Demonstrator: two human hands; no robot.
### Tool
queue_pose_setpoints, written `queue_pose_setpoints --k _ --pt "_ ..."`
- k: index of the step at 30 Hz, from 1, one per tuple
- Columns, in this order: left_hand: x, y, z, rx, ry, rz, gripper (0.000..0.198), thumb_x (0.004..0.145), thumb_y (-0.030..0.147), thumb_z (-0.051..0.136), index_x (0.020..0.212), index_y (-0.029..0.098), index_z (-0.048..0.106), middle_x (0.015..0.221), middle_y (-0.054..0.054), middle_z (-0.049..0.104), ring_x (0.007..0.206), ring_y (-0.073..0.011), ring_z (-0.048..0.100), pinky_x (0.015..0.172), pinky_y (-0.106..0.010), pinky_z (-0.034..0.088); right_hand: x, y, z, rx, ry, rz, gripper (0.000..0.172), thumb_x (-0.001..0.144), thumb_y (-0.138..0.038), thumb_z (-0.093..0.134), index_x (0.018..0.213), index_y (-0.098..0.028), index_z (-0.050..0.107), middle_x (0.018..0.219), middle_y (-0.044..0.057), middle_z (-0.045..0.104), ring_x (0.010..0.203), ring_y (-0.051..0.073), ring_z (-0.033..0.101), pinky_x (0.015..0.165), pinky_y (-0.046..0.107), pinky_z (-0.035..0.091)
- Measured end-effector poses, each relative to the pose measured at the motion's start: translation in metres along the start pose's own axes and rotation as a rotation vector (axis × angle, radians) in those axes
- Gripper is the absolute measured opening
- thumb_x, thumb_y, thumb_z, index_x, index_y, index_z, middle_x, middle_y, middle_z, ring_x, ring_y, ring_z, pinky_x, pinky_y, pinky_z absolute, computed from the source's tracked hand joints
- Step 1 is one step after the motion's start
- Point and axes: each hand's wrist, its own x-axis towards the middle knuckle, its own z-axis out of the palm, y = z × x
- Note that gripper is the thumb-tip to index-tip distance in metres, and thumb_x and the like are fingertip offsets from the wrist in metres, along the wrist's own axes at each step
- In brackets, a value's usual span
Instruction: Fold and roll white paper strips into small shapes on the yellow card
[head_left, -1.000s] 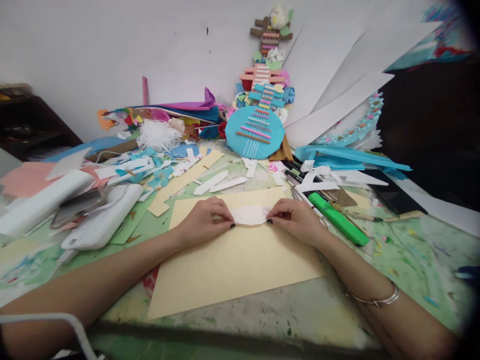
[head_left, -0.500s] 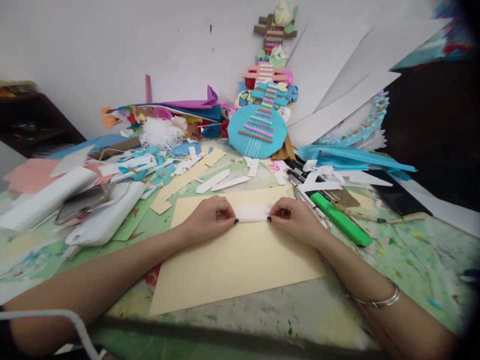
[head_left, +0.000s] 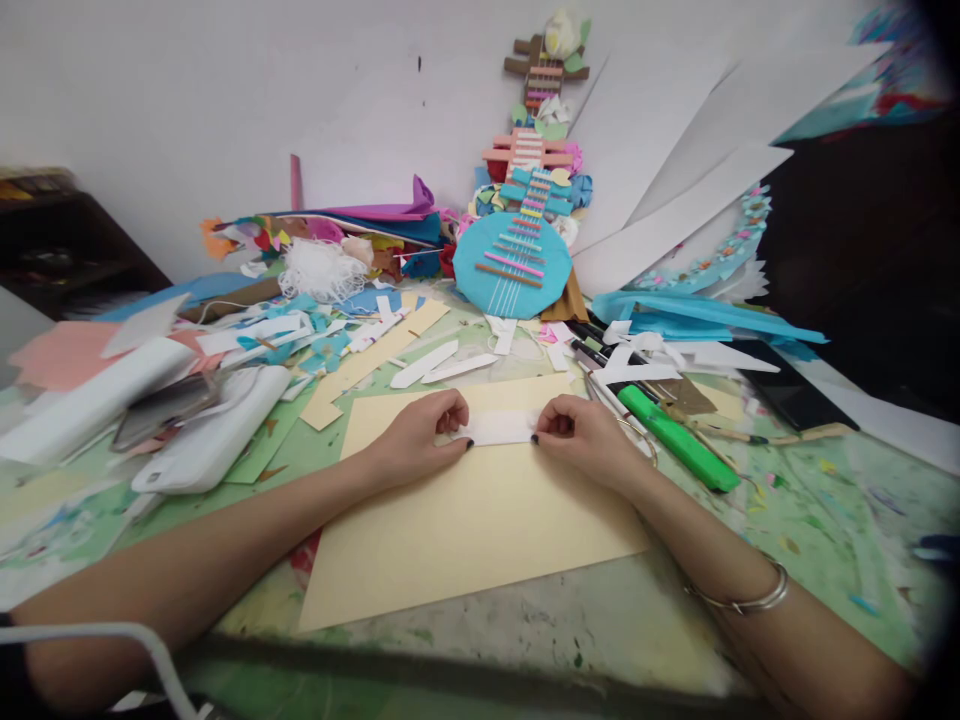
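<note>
In the head view, the left hand (head_left: 426,432) and the right hand (head_left: 586,438) each pinch one end of a small white paper (head_left: 501,428), fingers curled and thumbs at its near edge; the paper lies between them over the far part of a cream sheet (head_left: 472,540); uneven pressure from the thumbs could crease it askew; pulling the hands apart could tear it; the right forearm, near the green case (head_left: 679,437), could nudge that.

Silver bangle (head_left: 750,606) (dark nail polish (head_left: 470,443))
</note>
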Motion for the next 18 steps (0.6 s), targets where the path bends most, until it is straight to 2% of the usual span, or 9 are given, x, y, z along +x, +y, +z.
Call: queue_pose_setpoints --k 6,13,18 --pt "-0.0006 -0.0006 -0.0014 -0.005 -0.026 0.055 0.011 0.067 0.010 0.047 0.074 0.017 0.051 0.070 0.001 0.048 0.063 -0.0113 0.043 0.056 -0.022 0.036 -0.0008 0.0028 -0.0002 0.035 0.022 -0.041 0.011 0.064 -0.011 0.055 0.070 -0.018 0.060 0.064 -0.002 0.053 0.057 0.010 0.046 0.052 0.022 0.032" --pt "-0.0026 -0.0016 0.0003 -0.048 -0.045 0.099 0.030 0.076 0.009 0.045 0.087 0.021 0.070 0.076 -0.002 0.046 0.068 -0.0113 0.046 0.060 -0.023 0.039 -0.0019 0.0024 0.0008 0.074 0.019 -0.072 0.022 0.067 -0.007 0.054 0.071 -0.021 0.071 0.075 0.001 0.054 0.060 0.010 0.049 0.056 0.024 0.038" --pt "-0.0082 -0.0002 0.0035 0.179 -0.012 0.246 0.029 0.084 0.017 0.047 0.099 0.029 0.069 0.078 -0.004 0.046 0.075 -0.0150 0.044 0.065 -0.027 0.037 -0.0041 -0.0010 -0.0007 -0.041 0.019 -0.134 0.026 0.068 -0.004 0.054 0.075 -0.021 0.073 0.075 0.003 0.053 0.066 0.012 0.052 0.060 0.025 0.040"
